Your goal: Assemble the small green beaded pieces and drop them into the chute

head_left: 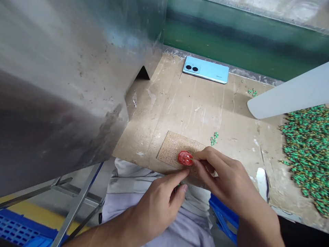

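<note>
Pinching the red lump (185,158)
Your right hand (221,175) pinches it over the cork mat (173,147); your left finger (180,175) sits just beside it.

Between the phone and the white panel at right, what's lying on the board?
A small clump of green components lies on the board between the phone and the white panel, as the head view shows.

Head-worn view, forward and down (close)
</note>
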The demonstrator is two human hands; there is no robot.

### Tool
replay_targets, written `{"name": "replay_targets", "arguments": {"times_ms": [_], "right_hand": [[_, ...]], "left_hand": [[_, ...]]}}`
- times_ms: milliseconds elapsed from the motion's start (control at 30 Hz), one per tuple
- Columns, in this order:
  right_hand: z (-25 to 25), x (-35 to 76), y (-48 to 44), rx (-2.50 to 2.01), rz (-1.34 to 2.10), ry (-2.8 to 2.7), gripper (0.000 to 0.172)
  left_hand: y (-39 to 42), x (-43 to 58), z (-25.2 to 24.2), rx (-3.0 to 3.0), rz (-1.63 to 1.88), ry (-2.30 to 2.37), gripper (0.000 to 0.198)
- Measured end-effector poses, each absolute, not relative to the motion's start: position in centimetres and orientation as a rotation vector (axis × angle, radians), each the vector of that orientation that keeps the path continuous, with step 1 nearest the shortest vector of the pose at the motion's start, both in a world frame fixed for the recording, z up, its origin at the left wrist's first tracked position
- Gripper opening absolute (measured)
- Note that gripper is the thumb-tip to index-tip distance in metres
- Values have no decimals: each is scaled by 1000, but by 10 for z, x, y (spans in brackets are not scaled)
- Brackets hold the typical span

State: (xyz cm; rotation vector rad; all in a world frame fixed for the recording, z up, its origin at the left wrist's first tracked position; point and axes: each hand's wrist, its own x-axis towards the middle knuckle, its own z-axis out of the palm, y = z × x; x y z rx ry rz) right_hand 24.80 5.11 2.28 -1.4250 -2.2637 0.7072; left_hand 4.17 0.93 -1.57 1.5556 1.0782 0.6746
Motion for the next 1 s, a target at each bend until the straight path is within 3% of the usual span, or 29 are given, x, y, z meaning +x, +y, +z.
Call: {"name": "replay_targets", "arguments": {"times_ms": [1000], "right_hand": [[31,240,59,-1358,519,-2368,15]], "left_hand": [[11,43,-13,1562,657,1114,42]]}}
